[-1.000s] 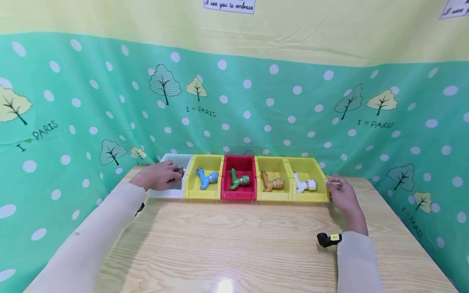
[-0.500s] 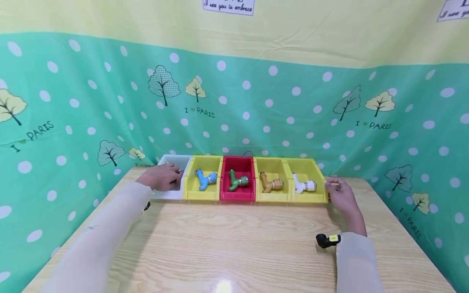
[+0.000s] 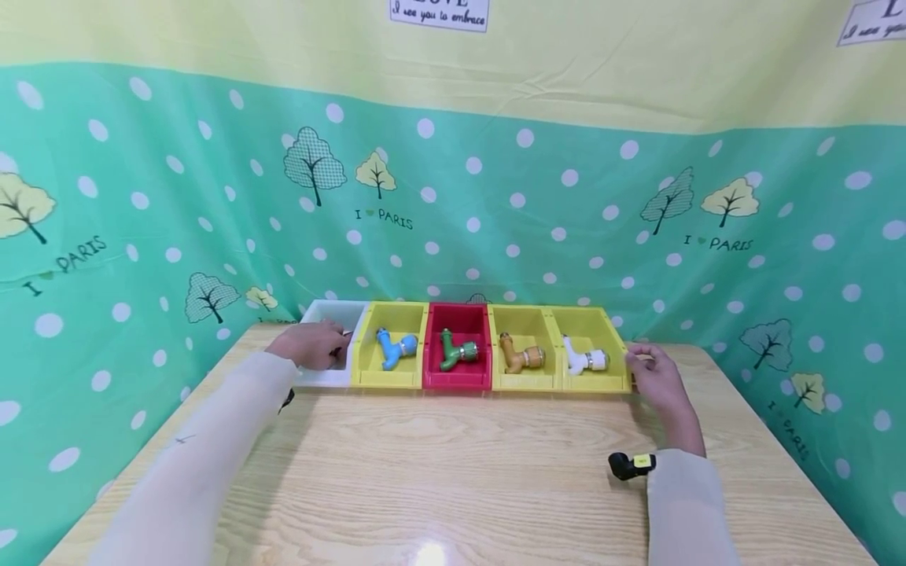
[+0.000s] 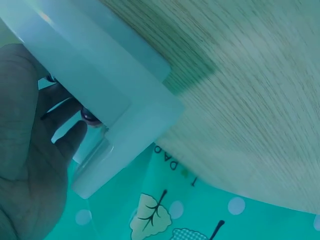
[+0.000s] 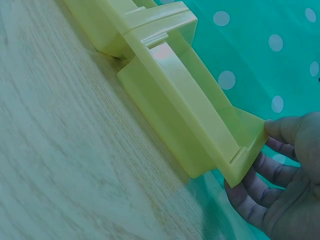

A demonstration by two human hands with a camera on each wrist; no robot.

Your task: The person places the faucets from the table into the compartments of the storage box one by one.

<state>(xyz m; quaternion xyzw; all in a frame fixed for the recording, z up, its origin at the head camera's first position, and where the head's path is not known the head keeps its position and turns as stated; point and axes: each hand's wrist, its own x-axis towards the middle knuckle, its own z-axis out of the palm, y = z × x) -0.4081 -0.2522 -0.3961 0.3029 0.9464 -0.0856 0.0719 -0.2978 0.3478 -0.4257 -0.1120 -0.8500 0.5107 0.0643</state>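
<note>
My left hand (image 3: 311,344) reaches into the white bin (image 3: 344,313) at the left end of the row. Its curled fingers hold a dark reddish tap (image 4: 90,116), mostly hidden by the hand and the bin wall. At the other end, my right hand (image 3: 658,377) grips the side wall of the last yellow bin (image 5: 175,100), thumb on one side and fingers on the other. That bin contains a white tap (image 3: 584,358). Between the hands lie a blue tap (image 3: 395,347), a green tap (image 3: 456,350) and an orange-brown tap (image 3: 521,355), each in its own bin.
The joined bins, with a red bin (image 3: 458,316) in the middle, stand along the back of the wooden table (image 3: 453,464). Close behind them hangs a green polka-dot curtain (image 3: 453,204), which also covers both sides.
My left hand has shifted slightly right and lower in the white bin, and the dark tap is now more hidden. My right hand keeps its grip on the yellow bin.
</note>
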